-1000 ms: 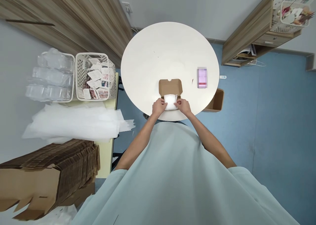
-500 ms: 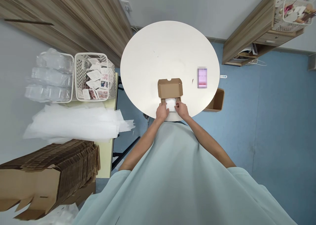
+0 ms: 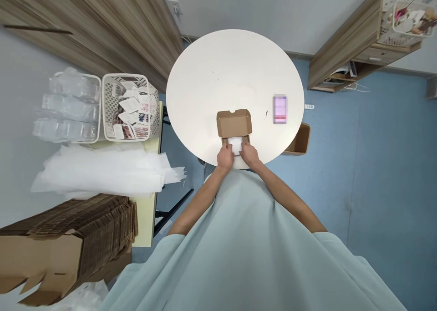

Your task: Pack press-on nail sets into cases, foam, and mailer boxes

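Note:
A small brown cardboard box [image 3: 234, 124] lies near the front edge of the round white table, its lid raised toward the back. Inside it sits a white packet [image 3: 235, 147], apparently wrapped in thin soft sheet. My left hand [image 3: 225, 157] grips the packet's left side, fingers curled over the box rim and the thumb low at the front. On the opposite side my right hand [image 3: 250, 155] holds the packet's right edge in the same way. The fingertips are partly hidden inside the box.
A phone with a pink screen [image 3: 280, 109] lies on the table [image 3: 235, 65] at right. At left stand a basket of small packs [image 3: 131, 104], clear plastic trays [image 3: 70, 106], white sheets [image 3: 102, 170] and stacked flat cartons [image 3: 102, 233]. An open brown box [image 3: 302, 139] is below right.
My right hand has gone from pinching the white wrap's edge to pressing in at the packet's right side. The left fingers reach slightly further into the box.

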`<state>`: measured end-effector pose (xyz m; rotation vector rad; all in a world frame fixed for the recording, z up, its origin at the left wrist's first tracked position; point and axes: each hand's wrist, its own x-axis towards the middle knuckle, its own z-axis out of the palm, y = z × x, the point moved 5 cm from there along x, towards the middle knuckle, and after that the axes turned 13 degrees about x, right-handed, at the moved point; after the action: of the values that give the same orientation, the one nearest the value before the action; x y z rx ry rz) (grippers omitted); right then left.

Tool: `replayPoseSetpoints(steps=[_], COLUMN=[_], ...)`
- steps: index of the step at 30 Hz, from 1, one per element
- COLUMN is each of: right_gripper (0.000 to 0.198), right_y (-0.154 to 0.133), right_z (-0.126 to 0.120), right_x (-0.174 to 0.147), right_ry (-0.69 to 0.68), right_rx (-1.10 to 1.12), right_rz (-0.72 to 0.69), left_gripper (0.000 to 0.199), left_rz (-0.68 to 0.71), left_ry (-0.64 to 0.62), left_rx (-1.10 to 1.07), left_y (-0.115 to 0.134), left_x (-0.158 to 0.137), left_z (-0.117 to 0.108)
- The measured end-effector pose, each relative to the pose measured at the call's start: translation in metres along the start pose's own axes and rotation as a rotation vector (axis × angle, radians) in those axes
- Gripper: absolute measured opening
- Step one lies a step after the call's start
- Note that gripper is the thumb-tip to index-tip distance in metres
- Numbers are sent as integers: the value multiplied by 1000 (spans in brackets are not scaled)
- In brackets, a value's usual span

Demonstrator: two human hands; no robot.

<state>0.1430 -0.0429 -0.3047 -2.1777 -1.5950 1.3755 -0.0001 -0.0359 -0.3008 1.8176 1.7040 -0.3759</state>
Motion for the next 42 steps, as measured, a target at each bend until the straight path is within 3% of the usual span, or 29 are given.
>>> replayPoseSetpoints(steps=[2,5,7,10,14,18,25,33,37,42], right_gripper=[12,28,40,61,74,79,77,71,79,79], right_y=[-1,2,4,5,3,1,-6,10,21,27], right_z=[-17,-55,-73,-79,-72,-73,-82,-61,-43,-37], right_x=[4,16,29,54,69,65,43,-5,-25,-41], right_ry=[81,330,411,306,173,175,216,175,83,120], right_rx=[59,217,314,484,634,658,613,391,252,138], right_rz=[-29,-73,-86,-25,32,14,-149,-264,-261,-224], left_gripper=[36,39,53,76,90,95,91,78,77,74], left_rz=[-16,-97,-142,-173,-148,-84,68,111,143,156], left_ry=[86,273,328,257,96,105,206,269,225,260], left_rx=[-94,-289,-428,-617,-778,-790,-799,-586,-476,-342], left_y=[-9,-27,-37,-42,-37,-34,-31,-35,-36,-44], left_x=[2,14,27,51,68,68,56,21,3,-19], left_z=[-9,-35,-53,-70,-79,-83,-83,-54,-35,-29])
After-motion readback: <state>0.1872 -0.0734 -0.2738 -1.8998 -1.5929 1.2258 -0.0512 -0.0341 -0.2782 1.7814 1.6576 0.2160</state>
